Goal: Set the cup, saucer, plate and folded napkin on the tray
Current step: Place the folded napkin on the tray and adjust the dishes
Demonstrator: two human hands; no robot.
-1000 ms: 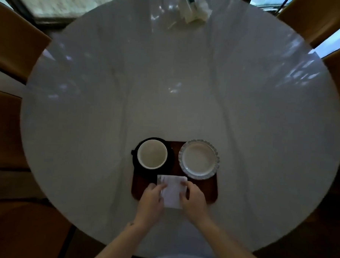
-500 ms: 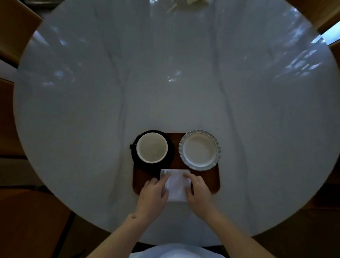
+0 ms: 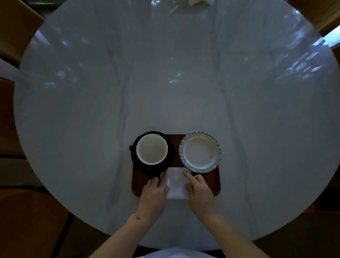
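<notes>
From the head camera, looking straight down, a round grey marble table point(image 3: 187, 80) fills the view, with a dark brown wooden tray point(image 3: 215, 182) lying near its 6 o'clock edge, close to the person. On the tray's far left, at about 10 o'clock, a white cup point(image 3: 152, 148) stands upright on a black saucer point(image 3: 169, 158), its handle pointing to 9 o'clock. At about 2 o'clock on the tray sits a small white plate with a scalloped blue rim point(image 3: 200, 152), just beside the saucer. At the tray's 6 o'clock edge lies a folded white napkin point(image 3: 177, 183), its near end slightly over the tray's rim. The left hand point(image 3: 155, 195) and right hand point(image 3: 200, 191) flank the napkin, fingertips pressed lightly on its side edges, neither hand closed around it. All four items appear to be on the tray; only squaring the napkin and letting go seems left.
</notes>
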